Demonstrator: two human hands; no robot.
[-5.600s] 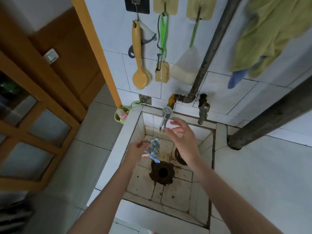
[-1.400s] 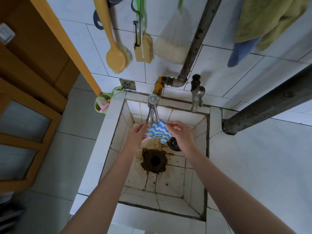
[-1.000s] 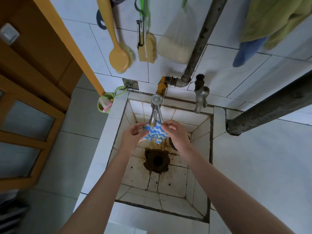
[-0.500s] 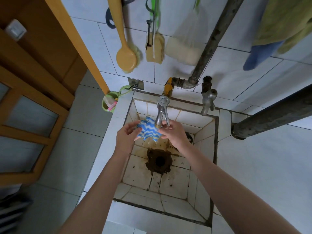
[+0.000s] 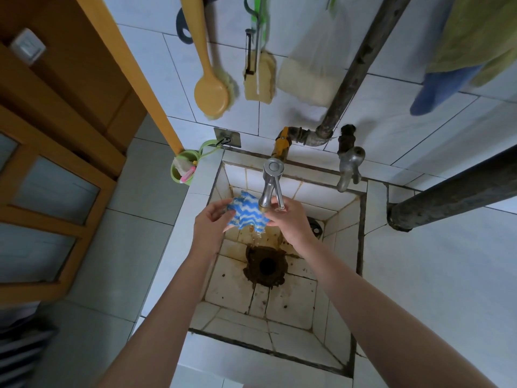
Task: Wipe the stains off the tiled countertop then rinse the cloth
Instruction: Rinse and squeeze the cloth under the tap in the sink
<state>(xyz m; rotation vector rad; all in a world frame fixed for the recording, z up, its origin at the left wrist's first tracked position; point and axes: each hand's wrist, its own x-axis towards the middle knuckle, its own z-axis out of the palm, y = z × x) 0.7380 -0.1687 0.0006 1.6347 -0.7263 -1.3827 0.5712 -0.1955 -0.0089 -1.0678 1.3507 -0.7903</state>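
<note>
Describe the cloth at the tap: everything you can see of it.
The cloth is small, thin and soft-looking, blue with white zigzag stripes, and crumpled. It is held spread in the air over the sink, right at the spout of the tap; whether it touches the spout cannot be told. The left hand pinches its left edge, the right hand its right edge. One corner hangs down.

both hands hold a blue-and-white cloth (image 5: 245,212) under the steel tap (image 5: 270,186), above the stained tiled sink (image 5: 285,301). the left hand (image 5: 208,229) pinches its left edge; the right hand (image 5: 291,222) grips its right edge. a yellow brush (image 5: 209,91) hangs on the wall.
</note>
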